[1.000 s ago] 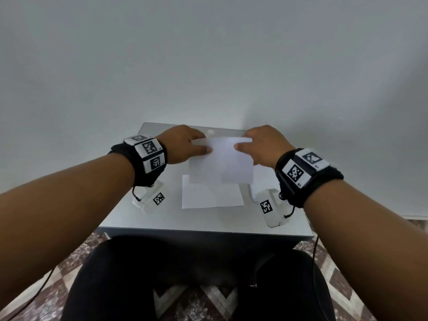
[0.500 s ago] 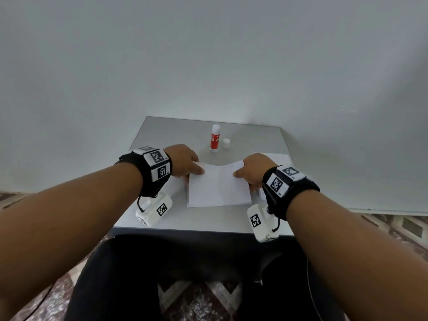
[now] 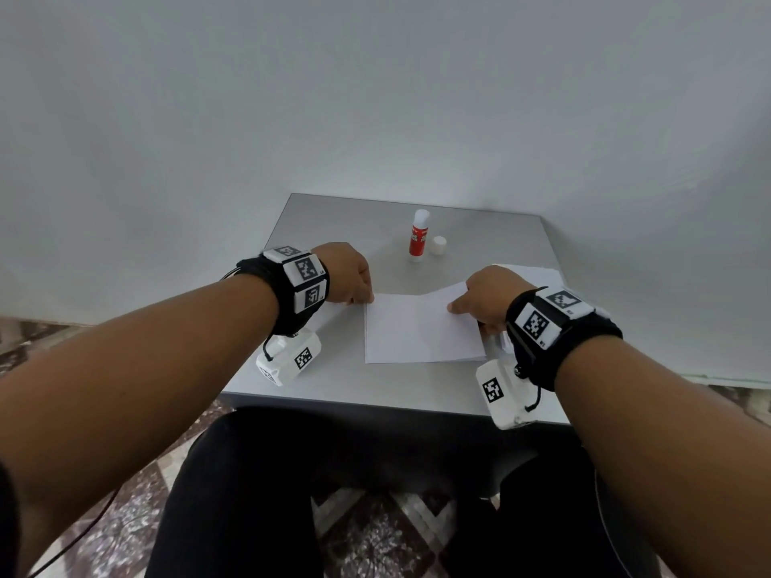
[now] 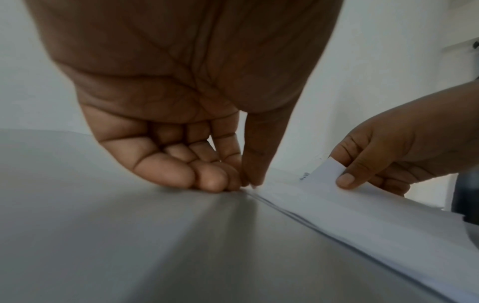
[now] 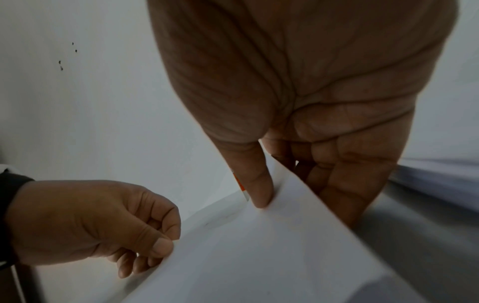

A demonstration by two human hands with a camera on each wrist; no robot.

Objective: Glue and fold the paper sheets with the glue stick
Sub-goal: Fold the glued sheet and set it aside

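Paper sheets (image 3: 421,327) lie near the front middle of the grey table (image 3: 346,219), the top sheet doubled over toward the person. A second ago this sheet was held up off the stack at its two far corners; half a second ago it was nearly down; now its left side lies flat, while the far right corner stands slightly raised. The left hand (image 3: 348,275) pinches the left far corner between thumb and curled fingers, pressed down onto the table surface, as the left wrist view shows. The right hand (image 3: 486,298) grips the right corner, thumb on top and fingers underneath, with that corner not yet seated. Judged from this, the fold is laid over but not creased; pressing along the folded edge appears to remain. The glue stick (image 3: 418,235) stands upright and uncapped toward the back of the table, well apart from both hands, with its cap (image 3: 439,245) just beside it. Further white sheets (image 3: 538,272) lie under and behind the right hand. Nothing stands between the hands and the sheet; the uncapped stick behind the stack could be knocked over on a forward reach.
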